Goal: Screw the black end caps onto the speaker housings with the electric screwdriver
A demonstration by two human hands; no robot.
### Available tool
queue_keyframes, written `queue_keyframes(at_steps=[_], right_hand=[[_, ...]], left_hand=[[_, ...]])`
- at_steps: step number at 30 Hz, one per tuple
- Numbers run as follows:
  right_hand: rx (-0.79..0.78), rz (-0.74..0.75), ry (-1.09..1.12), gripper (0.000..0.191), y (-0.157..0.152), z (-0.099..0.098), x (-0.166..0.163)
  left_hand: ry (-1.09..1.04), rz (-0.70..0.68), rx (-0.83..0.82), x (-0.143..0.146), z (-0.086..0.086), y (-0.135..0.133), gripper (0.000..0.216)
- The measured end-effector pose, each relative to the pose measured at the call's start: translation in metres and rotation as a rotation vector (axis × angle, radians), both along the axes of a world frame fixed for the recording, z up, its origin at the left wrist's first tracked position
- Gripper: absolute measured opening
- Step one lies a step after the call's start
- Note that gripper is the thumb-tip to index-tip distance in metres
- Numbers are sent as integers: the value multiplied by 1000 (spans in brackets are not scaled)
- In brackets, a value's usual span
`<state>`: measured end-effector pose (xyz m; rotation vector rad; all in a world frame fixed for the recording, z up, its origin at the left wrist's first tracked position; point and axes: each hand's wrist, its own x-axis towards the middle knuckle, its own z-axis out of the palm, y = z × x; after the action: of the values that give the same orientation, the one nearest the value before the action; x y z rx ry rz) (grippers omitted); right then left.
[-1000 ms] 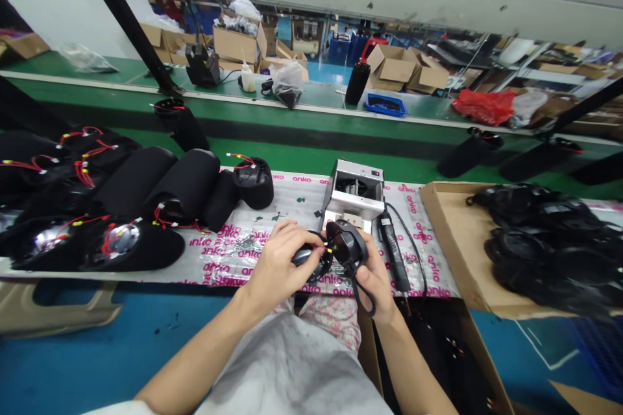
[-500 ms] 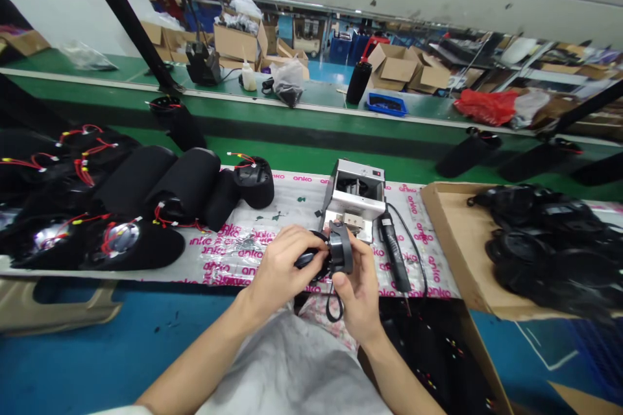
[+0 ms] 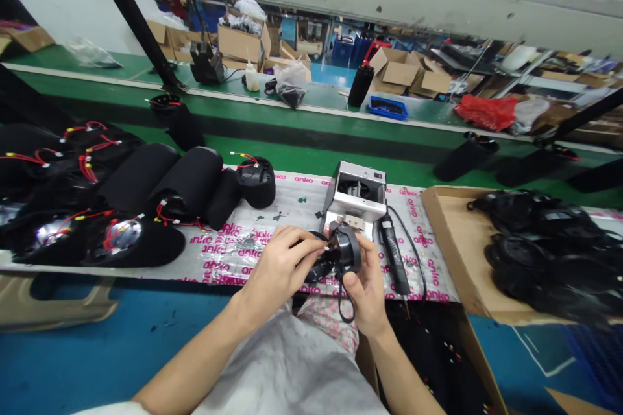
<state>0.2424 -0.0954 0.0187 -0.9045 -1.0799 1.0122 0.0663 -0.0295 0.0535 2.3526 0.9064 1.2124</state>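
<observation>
My right hand (image 3: 368,285) is closed around the rim of a round black cap (image 3: 348,248), which is tilted on edge over the bench front. A thin black strap loop (image 3: 346,311) hangs below it. My left hand (image 3: 287,262) is closed in a pinch close to the cap's left side. A tiny whitish spot shows at its fingertips, too small to name. Another black rounded part (image 3: 318,270) lies beneath the left fingers, partly hidden. Just beyond the hands stands a silver metal machine (image 3: 359,198) with an open front.
Black cloth-covered cylinders (image 3: 187,178) with red wires crowd the left. A black electric screwdriver (image 3: 394,256) lies right of the machine. At the right, a cardboard tray (image 3: 455,253) holds black parts. A green conveyor (image 3: 311,146) runs behind, and a box (image 3: 438,363) of black pieces sits below.
The round cap has turned, showing more of its face, and moved slightly right with my right hand. My left fingers have shifted their pinch; the black part beneath them shows differently.
</observation>
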Motion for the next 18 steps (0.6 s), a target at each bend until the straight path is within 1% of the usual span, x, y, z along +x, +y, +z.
queue_keyframes(at_steps=[4, 7, 10, 14, 18], right_hand=[[2, -8, -22, 56, 0, -1, 0], [14, 15, -47, 57, -1, -2, 2], [32, 48, -81, 61, -2, -2, 8], [40, 68, -117, 66, -2, -2, 15], [17, 49, -122, 63, -1, 2, 15]], left_hand=[[-14, 12, -45, -1, 2, -1, 9], [6, -26, -46, -2, 7, 2, 11], [69, -51, -22, -2, 14, 5, 16], [186, -33, -18, 0, 22, 7, 21], [276, -39, -37, 2, 26, 9, 21]])
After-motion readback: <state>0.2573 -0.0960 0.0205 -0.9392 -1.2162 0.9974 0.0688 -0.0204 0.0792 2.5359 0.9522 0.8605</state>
